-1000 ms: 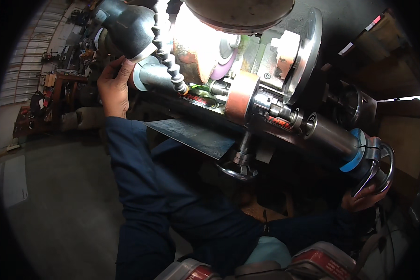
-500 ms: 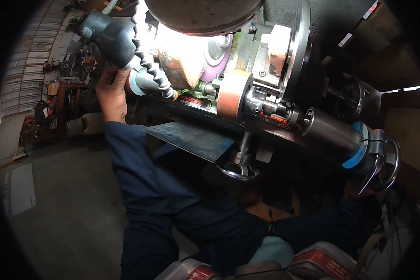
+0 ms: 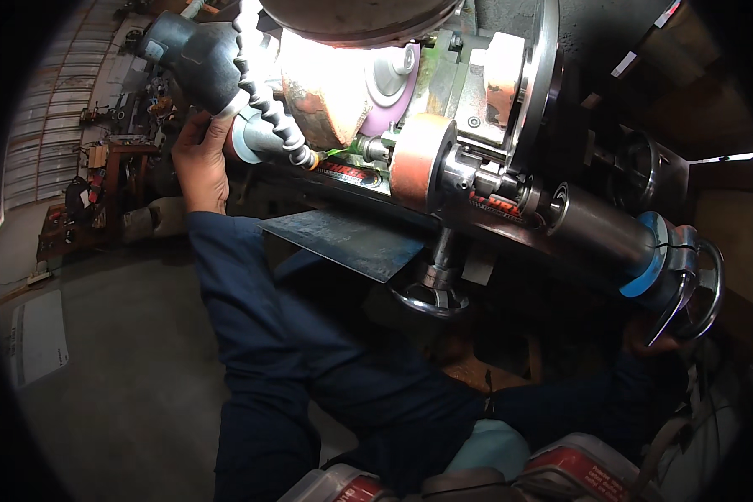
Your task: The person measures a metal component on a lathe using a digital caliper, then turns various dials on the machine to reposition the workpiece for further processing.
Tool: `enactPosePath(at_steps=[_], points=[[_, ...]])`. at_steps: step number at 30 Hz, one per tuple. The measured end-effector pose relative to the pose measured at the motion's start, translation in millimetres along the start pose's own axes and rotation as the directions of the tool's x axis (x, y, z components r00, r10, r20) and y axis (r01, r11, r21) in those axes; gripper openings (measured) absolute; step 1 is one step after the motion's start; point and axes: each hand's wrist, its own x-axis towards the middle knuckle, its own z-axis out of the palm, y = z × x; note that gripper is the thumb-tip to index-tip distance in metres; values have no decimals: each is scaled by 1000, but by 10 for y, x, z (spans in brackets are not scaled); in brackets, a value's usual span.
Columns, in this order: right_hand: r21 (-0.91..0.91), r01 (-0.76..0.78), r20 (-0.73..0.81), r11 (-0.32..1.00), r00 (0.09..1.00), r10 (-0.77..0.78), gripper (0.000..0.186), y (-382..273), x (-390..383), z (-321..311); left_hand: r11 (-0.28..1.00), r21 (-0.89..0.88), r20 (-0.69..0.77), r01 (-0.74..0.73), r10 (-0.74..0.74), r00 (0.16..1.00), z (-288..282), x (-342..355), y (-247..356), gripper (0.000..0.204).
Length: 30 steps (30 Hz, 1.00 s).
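My left hand [image 3: 203,163] is closed at the rim of a black lamp head [image 3: 197,63], thumb raised, beside a grey cylinder [image 3: 258,134]. A ribbed flexible hose [image 3: 272,113] hangs just right of it, over the brightly lit machine with a pink wheel [image 3: 389,105] and a red-faced drum [image 3: 414,163]. A steel cylinder [image 3: 601,230] with a blue collar [image 3: 644,276] extends to the right. My right hand [image 3: 653,339] is in shadow at the looped chrome handle [image 3: 709,297] at its end; its fingers are mostly hidden.
A flat steel plate [image 3: 343,243] juts out below the machine, beside a chrome handwheel [image 3: 431,303]. A cluttered workbench [image 3: 71,230] stands at the far left, a large steel disc [image 3: 540,84] at the machine's back, and wooden boards [image 3: 728,238] at the right.
The black lamp head has shifted left, with my left hand at its rim. My right hand has moved up behind the looped handle into shadow. The whole view has shifted slightly.
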Motion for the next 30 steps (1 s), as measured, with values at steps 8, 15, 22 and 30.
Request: enactPosePath(at_steps=[8,15,22,30], points=[[12,11,21,1000,1000,-11,68,102,-18,2,1000,-26,20,-2,3,1000,-58,5,-22,28],[61,-123,32,991,992,121,65,-67,184,-98,1000,28,36,1,-2,999,-76,-9,-26,19],[200,-452,183,869,889,420,51,-353,597,-250,999,-31,15,-18,18,1000,-60,-14,-19,20],[254,-629,394,735,761,515,44,-541,1086,-350,999,-41,29,-5,6,1000,-83,-4,-34,24]])
